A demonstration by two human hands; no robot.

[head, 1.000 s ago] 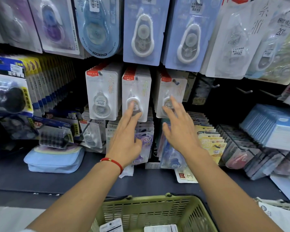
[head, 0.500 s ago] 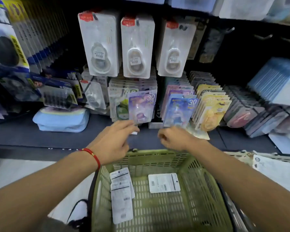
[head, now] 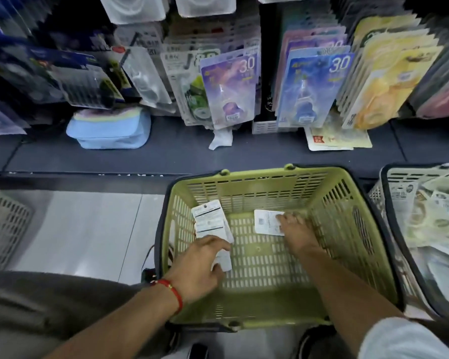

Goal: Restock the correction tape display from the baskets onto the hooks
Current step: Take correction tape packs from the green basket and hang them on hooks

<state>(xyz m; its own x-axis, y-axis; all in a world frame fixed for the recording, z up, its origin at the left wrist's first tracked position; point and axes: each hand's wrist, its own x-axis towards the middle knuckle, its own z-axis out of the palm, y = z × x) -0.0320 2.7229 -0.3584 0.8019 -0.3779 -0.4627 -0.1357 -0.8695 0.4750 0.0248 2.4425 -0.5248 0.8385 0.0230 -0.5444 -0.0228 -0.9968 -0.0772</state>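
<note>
The left hand (head: 200, 265) has its grip closed around the lower end of a small stack of correction tape packs (head: 210, 224), face down against the left wall of the green basket (head: 353, 229). I make out about three packs in that stack, though their edges overlap and the count is unsure. The right hand (head: 296, 231) lies on a single pack (head: 266, 221) flat on the basket floor, fingertips on its right edge; whether that grip has closed on it or only presses it, I cannot tell.

Those packs are all this basket holds, so it looks nearly emptied. A second basket (head: 389, 182) at the right edge is heaped with packs, too many and too blurred to count, so plenty seems left to hang. A third, pale basket (head: 5, 224) shows at the left edge; its contents are out of sight.

Beyond, on the shelf (head: 166, 154), three white packs hang along the top edge of the view.
</note>
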